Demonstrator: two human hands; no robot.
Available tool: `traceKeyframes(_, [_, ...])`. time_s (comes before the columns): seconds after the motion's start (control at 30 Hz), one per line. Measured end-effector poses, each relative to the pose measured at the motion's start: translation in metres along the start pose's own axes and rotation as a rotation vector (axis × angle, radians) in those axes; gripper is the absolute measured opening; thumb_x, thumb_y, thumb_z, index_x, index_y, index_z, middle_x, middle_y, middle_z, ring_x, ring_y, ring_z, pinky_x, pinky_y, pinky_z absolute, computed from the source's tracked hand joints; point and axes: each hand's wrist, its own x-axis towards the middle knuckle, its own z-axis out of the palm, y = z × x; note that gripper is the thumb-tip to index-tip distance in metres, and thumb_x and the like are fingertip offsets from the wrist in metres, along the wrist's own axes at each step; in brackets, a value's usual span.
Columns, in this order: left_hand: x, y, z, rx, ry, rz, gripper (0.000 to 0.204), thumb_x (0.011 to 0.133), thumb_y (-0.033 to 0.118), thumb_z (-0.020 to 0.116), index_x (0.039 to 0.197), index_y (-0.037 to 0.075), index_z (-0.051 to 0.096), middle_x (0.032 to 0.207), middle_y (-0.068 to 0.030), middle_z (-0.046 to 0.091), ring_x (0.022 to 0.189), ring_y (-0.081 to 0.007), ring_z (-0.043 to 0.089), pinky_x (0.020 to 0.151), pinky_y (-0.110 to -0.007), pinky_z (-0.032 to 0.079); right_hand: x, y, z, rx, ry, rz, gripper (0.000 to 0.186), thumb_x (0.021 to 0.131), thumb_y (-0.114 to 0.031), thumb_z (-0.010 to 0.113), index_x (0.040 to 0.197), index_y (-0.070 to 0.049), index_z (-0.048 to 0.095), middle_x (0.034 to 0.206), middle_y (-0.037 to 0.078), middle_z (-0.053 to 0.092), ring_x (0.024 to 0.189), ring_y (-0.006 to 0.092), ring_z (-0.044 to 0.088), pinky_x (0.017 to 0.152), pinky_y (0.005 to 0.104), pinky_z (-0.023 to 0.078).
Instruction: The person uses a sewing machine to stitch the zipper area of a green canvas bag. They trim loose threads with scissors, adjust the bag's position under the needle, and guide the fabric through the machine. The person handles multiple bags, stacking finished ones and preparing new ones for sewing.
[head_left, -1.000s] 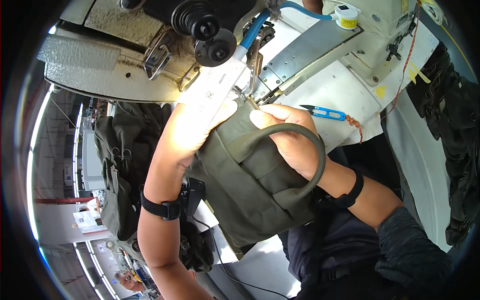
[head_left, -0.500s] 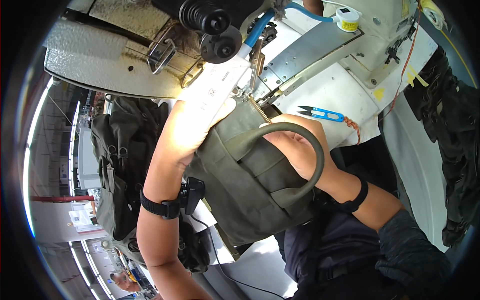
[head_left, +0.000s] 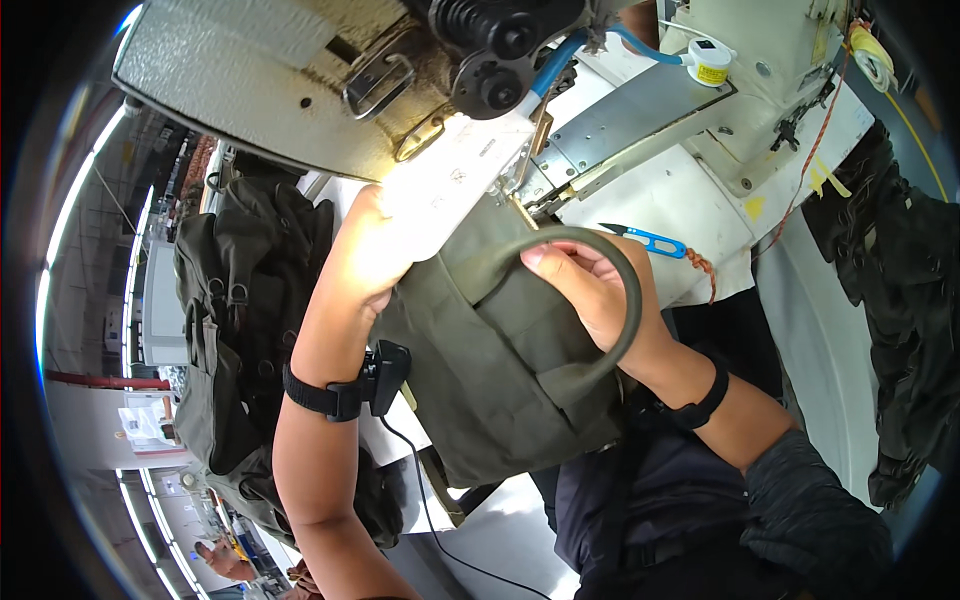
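Note:
A dark olive fabric bag [head_left: 480, 385] with a rounded loop handle [head_left: 632, 310] lies under the sewing machine head [head_left: 260, 90]. A short strip of brass-coloured zipper [head_left: 523, 212] shows at its far edge, close to the needle area. My left hand [head_left: 362, 245] rests at the bag's far left, glaring under the lamp, its fingers hidden behind a white plate [head_left: 455, 190] on the machine. Reaching through the handle loop, my right hand [head_left: 600, 300] is closed on the bag's right edge, thumb on top and fingers curled beside it.
Blue thread snips [head_left: 650, 240] on an orange braided cord lie right of the bag on the white table [head_left: 690, 195]. More olive bags [head_left: 250, 290] are piled at left. Dark fabric [head_left: 900, 300] hangs at far right. A black cable [head_left: 425, 500] trails from my left wrist strap.
The view has shifted, so the machine sits farther right in it. The white plate now covers my left fingers. Less zipper shows, and my right hand keeps its hold on the bag.

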Motion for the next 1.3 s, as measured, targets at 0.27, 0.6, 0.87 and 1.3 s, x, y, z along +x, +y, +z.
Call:
traceKeyframes(0.27, [0.014, -0.022, -0.007, -0.095, -0.039, 0.027, 0.037, 0.095, 0.008, 0.067, 0.130, -0.005, 0.068, 0.118, -0.0093, 0.074, 0.103, -0.0136, 0.068, 0.094, -0.026, 0.051, 0.013, -0.006, 0.007, 0.087, 0.014, 0.030, 0.019, 0.096, -0.011, 0.073, 0.101, 0.007, 0.075, 0.085, 0.001, 0.073, 0.077, 0.0049, 0.061, 0.069, 0.0228, 0.048])
traceKeyframes(0.6, [0.007, -0.030, -0.002, -0.264, -0.064, -0.077, 0.035, 0.094, 0.006, 0.069, 0.127, -0.002, 0.070, 0.123, -0.0071, 0.072, 0.113, -0.0133, 0.065, 0.105, -0.028, 0.047, 0.013, -0.006, 0.008, 0.045, -0.024, 0.079, 0.022, 0.100, -0.013, 0.069, 0.113, 0.004, 0.075, 0.104, 0.003, 0.075, 0.093, 0.0088, 0.066, 0.087, 0.0249, 0.052])
traceKeyframes(0.87, [0.010, -0.036, -0.002, -0.328, -0.085, -0.015, 0.037, 0.090, 0.010, 0.077, 0.126, 0.001, 0.072, 0.120, -0.0072, 0.073, 0.117, -0.0165, 0.062, 0.108, -0.030, 0.044, 0.012, -0.005, 0.006, -0.069, -0.046, 0.030, 0.022, 0.102, -0.011, 0.066, 0.116, 0.004, 0.074, 0.107, 0.003, 0.074, 0.096, 0.0087, 0.065, 0.089, 0.0254, 0.051])
traceKeyframes(1.3, [0.027, -0.029, 0.001, -0.205, -0.032, -0.031, 0.033, 0.092, 0.020, 0.078, 0.117, -0.001, 0.075, 0.109, -0.0081, 0.077, 0.102, -0.0135, 0.068, 0.096, -0.026, 0.049, 0.016, 0.001, 0.007, -0.041, -0.064, -0.019, 0.023, 0.103, -0.016, 0.067, 0.111, 0.004, 0.073, 0.101, 0.001, 0.072, 0.090, 0.0066, 0.063, 0.083, 0.0240, 0.051])
